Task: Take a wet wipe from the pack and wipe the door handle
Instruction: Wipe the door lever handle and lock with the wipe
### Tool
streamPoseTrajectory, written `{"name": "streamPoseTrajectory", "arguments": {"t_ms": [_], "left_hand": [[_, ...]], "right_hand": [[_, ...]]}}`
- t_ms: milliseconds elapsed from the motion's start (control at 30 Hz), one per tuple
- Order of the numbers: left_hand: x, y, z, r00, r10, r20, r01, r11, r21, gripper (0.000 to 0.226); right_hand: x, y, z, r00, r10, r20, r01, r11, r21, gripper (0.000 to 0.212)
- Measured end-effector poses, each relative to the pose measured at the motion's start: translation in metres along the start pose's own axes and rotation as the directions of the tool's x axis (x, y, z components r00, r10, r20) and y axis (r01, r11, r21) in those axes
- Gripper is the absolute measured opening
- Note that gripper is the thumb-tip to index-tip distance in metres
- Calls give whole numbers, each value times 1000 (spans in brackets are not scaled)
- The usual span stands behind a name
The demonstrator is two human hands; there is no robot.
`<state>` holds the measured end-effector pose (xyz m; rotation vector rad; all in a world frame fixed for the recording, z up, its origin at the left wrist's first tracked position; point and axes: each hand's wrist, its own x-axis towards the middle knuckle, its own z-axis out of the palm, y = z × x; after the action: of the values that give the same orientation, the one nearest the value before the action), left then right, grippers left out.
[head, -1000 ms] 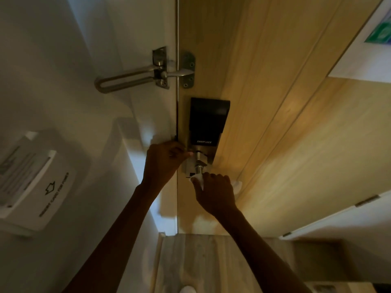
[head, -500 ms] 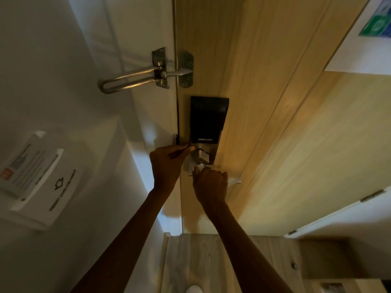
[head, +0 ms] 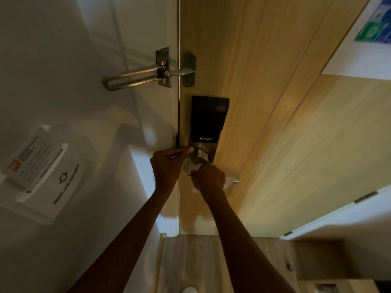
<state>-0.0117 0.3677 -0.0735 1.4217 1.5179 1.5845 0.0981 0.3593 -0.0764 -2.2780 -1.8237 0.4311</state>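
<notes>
The metal door handle (head: 232, 179) sticks out below a black smart lock (head: 208, 117) on the wooden door (head: 264, 102). My right hand (head: 209, 178) is closed over the handle with a white wet wipe (head: 195, 190) pressed under it; only the handle's right tip and bits of the wipe show. My left hand (head: 167, 166) rests at the door's edge beside the lock's metal base, fingers drawn together, thumb touching the plate. Whether it holds anything is unclear. The wipe pack is out of sight.
A metal swing-bar door guard (head: 135, 78) spans the frame and door above the lock. A key-card power holder (head: 46, 170) hangs on the white wall at left. A notice (head: 374, 28) is fixed at upper right. Wooden floor (head: 201, 261) lies below.
My right hand has slid along the handle with the wipe and now covers it nearer the lock. My left hand stays at the door edge. The camera has shifted slightly.
</notes>
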Motion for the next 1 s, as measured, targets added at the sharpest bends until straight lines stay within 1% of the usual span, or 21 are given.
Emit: {"name": "streamPoseTrajectory", "arguments": {"t_ms": [100, 200, 267, 333, 433, 500, 567, 633, 733, 767, 800, 833, 900, 933, 967, 1000], "left_hand": [[0, 1, 1, 1000, -22, -2, 22, 1000, -7, 27], [-1, 1, 1, 1000, -13, -3, 13, 1000, -22, 25], [0, 3, 1, 1000, -3, 0, 3, 999, -33, 24], [0, 3, 0, 1000, -3, 10, 4, 999, -52, 25], [0, -3, 1, 999, -24, 25, 26, 997, -77, 25], [-4, -10, 2, 998, -45, 35, 47, 997, -68, 22], [-9, -15, 3, 999, -38, 31, 38, 999, -10, 22], [-11, -16, 3, 999, -34, 39, 34, 999, 20, 24], [-10, -19, 2, 997, -39, 67, 36, 998, 41, 30], [-10, -20, 1, 996, -49, 77, 46, 998, 35, 31], [-9, -22, 1, 994, -62, 88, 59, 998, 32, 32], [-8, -24, 1, 992, -75, 99, 72, 997, 32, 31], [-6, -27, 0, 988, -102, 117, 101, 995, 21, 30], [-5, -28, 0, 986, -118, 121, 118, 993, 6, 32], [-4, -29, -1, 982, -137, 126, 140, 990, -10, 34], [-3, -30, -1, 979, -151, 134, 155, 988, -21, 37]], "right_hand": [[8, -6, 5, 996, 75, 55, -78, 996, 53, 25], [9, -6, 9, 995, 102, 12, -103, 990, 95, 24], [7, -5, 9, 996, 91, -12, -89, 990, 112, 23], [2, -2, 8, 998, 34, -52, -29, 995, 96, 23], [-13, 13, 5, 980, -173, -101, 162, 981, -104, 34], [-21, 20, 6, 968, -224, -112, 205, 965, -163, 39], [-21, 18, 6, 976, -192, -106, 169, 967, -190, 41], [-13, 9, 8, 985, -128, -113, 110, 981, -157, 39], [2, 3, 6, 998, -4, -63, 6, 999, 32, 33], [4, 3, 4, 999, 17, -43, -15, 998, 64, 32], [3, 6, 2, 999, 3, -37, -1, 998, 61, 33], [0, 10, 0, 998, -44, -47, 45, 999, 27, 35], [-9, 17, 0, 984, -164, -71, 158, 984, -82, 40], [-12, 19, 2, 978, -197, -73, 188, 975, -120, 41], [-12, 18, 3, 980, -185, -78, 174, 976, -131, 42], [-10, 15, 5, 986, -140, -89, 129, 984, -120, 41]]}}
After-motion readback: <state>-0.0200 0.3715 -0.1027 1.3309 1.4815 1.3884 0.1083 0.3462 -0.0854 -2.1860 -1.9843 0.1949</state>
